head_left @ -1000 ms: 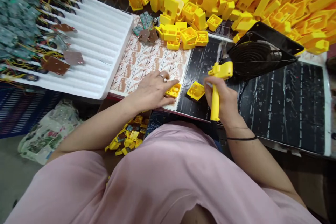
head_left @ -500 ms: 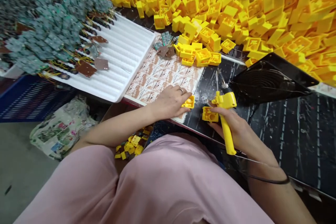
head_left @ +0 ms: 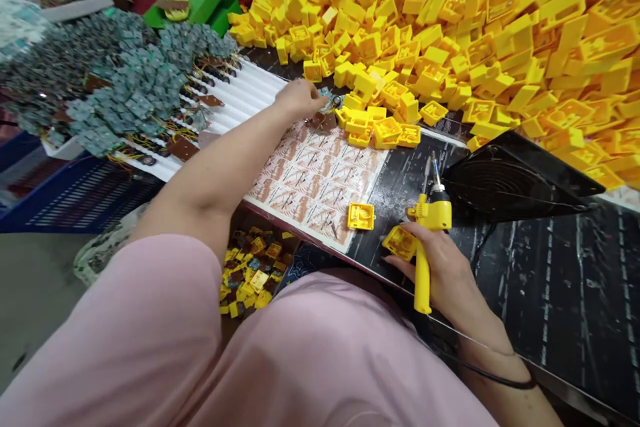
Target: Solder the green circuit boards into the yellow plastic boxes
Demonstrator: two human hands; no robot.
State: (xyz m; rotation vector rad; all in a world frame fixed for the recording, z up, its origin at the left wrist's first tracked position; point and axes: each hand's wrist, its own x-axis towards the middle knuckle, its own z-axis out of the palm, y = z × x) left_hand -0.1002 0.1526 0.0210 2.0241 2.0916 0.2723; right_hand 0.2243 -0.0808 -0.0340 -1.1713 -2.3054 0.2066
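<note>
My right hand (head_left: 440, 260) holds a yellow soldering gun (head_left: 424, 267), its metal tip pointing away from me, and also a yellow housing (head_left: 401, 243) between thumb and fingers. Another yellow housing (head_left: 361, 216) lies open side up at the edge of the patterned sheet (head_left: 305, 180). Farther back, my left hand (head_left: 303, 100) is at a small group of circuit boards (head_left: 327, 121) beside the yellow parts. Its fingertips are partly hidden, and whether they grip a board cannot be made out.
A big heap of yellow housings (head_left: 450, 33) fills the back right. Before it stands a black fan (head_left: 520, 177). Wired boards (head_left: 130, 93) cover a white ridged tray (head_left: 250, 90) at left. Green bins (head_left: 193, 3) are behind. A box of yellow pieces (head_left: 255, 273) is below the table edge.
My left hand has let go of the yellow housing near the sheet's edge and moved back to the circuit boards. The housing in my right hand is now tilted. The view has shifted.
</note>
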